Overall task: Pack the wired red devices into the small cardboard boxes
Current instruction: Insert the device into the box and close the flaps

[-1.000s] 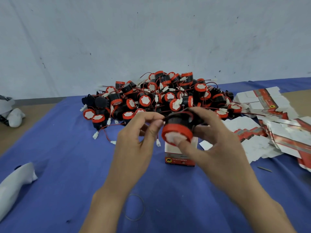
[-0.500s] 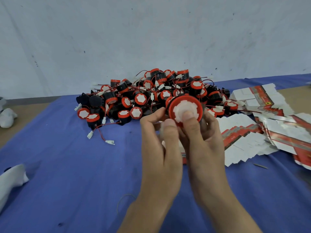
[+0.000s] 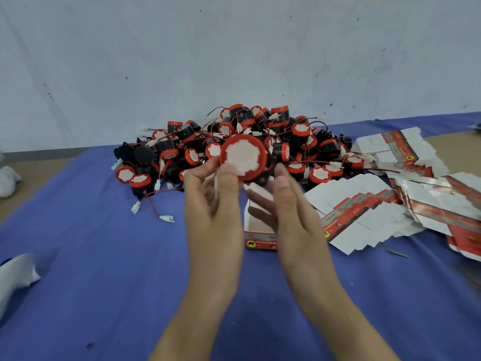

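My left hand [image 3: 216,204] holds one wired red device [image 3: 243,157] up in front of the pile, thumb on its red rim, white face toward me. A thin white piece of its lead shows beside my left thumb. My right hand [image 3: 289,212] is just right of and below the device, thumb up near its side and fingers loosely spread; I cannot see them gripping it. Behind and between my hands an opened small cardboard box [image 3: 256,230] stands on the blue cloth. The pile of red and black wired devices [image 3: 299,142] lies beyond.
Flat unfolded box blanks [image 3: 364,212] spread over the right of the blue cloth [image 3: 104,256], more stacked at the back right [image 3: 395,149]. Loose white connectors on red wires [image 3: 166,218] trail left of the pile. White cloth lumps [image 3: 13,274] lie at the left edge.
The device has turned from side-on to face me and risen slightly. My right hand has come off its face and dropped to the right; the left hand keeps its hold.
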### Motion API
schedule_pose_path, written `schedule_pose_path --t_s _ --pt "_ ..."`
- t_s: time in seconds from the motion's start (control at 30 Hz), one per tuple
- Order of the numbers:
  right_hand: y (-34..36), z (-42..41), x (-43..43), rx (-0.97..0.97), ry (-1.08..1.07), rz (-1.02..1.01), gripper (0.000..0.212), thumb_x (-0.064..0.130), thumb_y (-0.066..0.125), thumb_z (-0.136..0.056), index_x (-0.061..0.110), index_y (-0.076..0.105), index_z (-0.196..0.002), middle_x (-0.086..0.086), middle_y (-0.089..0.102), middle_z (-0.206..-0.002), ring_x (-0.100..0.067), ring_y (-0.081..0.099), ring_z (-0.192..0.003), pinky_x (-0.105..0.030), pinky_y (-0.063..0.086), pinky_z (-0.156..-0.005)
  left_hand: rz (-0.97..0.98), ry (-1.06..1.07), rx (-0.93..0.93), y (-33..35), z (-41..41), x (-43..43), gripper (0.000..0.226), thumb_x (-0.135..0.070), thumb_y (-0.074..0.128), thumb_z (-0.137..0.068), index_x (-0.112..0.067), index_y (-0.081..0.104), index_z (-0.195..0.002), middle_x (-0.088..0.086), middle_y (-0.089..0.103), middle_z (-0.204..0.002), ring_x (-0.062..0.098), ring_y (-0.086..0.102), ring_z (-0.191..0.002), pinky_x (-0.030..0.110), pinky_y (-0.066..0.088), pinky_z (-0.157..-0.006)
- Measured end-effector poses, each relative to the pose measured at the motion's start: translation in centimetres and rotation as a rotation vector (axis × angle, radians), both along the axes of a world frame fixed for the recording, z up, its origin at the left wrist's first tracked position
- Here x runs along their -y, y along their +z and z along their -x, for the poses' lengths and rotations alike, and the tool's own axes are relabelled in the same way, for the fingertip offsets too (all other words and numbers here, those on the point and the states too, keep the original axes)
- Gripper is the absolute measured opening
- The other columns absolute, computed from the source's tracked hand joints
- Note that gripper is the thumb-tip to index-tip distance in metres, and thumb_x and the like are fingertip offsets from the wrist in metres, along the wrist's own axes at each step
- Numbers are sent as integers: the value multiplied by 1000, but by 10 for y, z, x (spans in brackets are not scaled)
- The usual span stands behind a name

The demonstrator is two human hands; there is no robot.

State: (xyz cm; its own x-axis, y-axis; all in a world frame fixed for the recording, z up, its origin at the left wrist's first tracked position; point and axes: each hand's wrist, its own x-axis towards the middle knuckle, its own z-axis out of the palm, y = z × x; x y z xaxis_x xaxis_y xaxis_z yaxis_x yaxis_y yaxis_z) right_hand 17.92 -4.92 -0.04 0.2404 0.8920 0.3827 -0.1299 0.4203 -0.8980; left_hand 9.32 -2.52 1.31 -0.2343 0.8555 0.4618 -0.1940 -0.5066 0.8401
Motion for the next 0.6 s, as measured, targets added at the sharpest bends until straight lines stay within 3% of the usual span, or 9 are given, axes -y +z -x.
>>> schedule_pose_path --t_s 0.1,0.2,0.27,0.33,0.4,0.47,0.53,0.6 --pt "12 -29 -2 -117 -202 -132 31 35 50 -102 33 56 -133 7 75 -110 -12 72 -99 -24 57 -73 61 54 -41 0 18 -10 7 -43 53 -100 -39 57 -104 -20 72 -86 1 69 -87 7 47 -69" --pt "10 -62 -5 -125 -375 -96 36 33 54 -96 35 58 -132 10 74 -112 -5 69 -101 -22 53 -77 125 61 -128 -3 26 -15 8 -45 51 -100 -38 55 -101 -27 69 -79 -4 68 -80 3 45 -64" --pt "1 -79 -9 43 -368 30 45 46 62 -96 41 51 -139 16 68 -121 4 64 -108 -24 52 -86 173 43 -189 -7 28 -17 11 -46 52 -99 -35 55 -100 -27 69 -79 -6 68 -77 2 44 -60" --pt "-8 -89 -13 272 -255 190 72 63 63 -84 46 37 -148 24 58 -129 11 57 -114 -16 48 -83 221 32 -257 -10 29 -17 15 -48 53 -98 -34 55 -100 -20 71 -78 -7 66 -74 2 42 -56" --pt "-20 -91 -20 450 -114 311 102 67 66 -67 47 19 -155 24 47 -139 7 50 -123 -11 43 -79 254 35 -323 -10 28 -16 17 -50 53 -97 -33 56 -101 -16 71 -76 -8 64 -72 3 41 -53" --pt "-33 -89 -26 544 1 386 121 67 70 -59 42 5 -158 20 37 -150 -2 41 -136 -18 45 -94 275 37 -363 -10 28 -16 18 -50 53 -96 -33 56 -100 -16 70 -75 -9 63 -70 6 42 -52" --pt "-48 -85 -32 662 56 444 122 62 74 -67 37 -1 -160 18 33 -157 -9 36 -144 -33 42 -110 306 21 -375 -9 26 -17 20 -51 55 -95 -32 56 -100 -18 71 -75 -5 65 -65 14 46 -57" --pt "-59 -82 -37 755 41 441 104 48 78 -81 44 8 -158 17 48 -147 -6 47 -134 -33 46 -106 336 0 -394 -10 24 -17 20 -50 57 -94 -31 56 -98 -21 71 -76 -1 66 -62 21 48 -60"
